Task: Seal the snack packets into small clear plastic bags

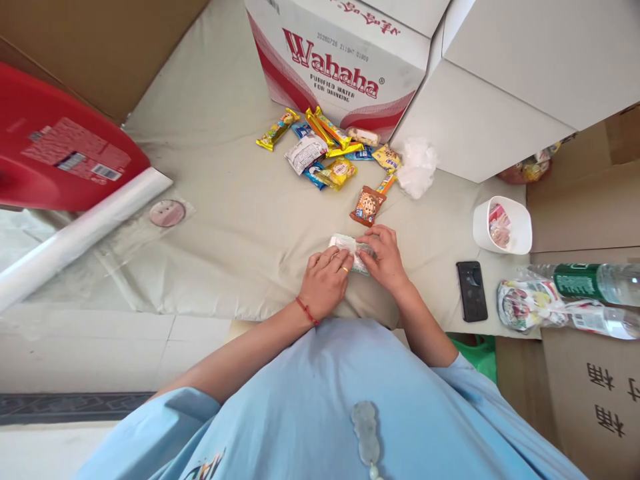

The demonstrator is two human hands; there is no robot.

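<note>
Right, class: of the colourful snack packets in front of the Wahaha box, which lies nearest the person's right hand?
The brown packet with the cookie picture, just beyond the right hand; the others lie farther from that hand.

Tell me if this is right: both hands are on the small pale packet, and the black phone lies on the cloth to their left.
Wrong side: the left hand and right hand are on the small pale packet, but the black phone lies on the cloth to their right, per the head view.
</note>
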